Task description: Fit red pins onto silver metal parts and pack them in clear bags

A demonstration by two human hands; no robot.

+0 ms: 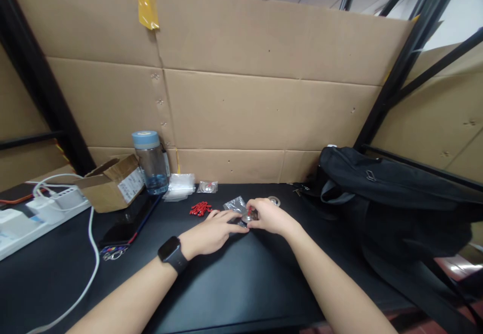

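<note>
My right hand [268, 216] is closed on a shiny round metal piece [248, 217] with a bit of red on it, at the middle of the black table. My left hand [217, 231], with a black watch on the wrist, reaches in from the left. Its fingertips touch a clear plastic bag [236, 204] beside the metal piece; whether they pinch it is hard to tell. A pile of small red parts [200, 209] lies just beyond my left hand. Another round metal piece [274, 201] shows partly behind my right hand.
A bagged round piece [207, 187] and clear bags [180, 187] lie near the cardboard wall [264, 112]. At left are a bottle [153, 165], an open box [111, 183], a phone [130, 223] and a power strip [45, 213]. A black backpack [392, 203] fills the right side.
</note>
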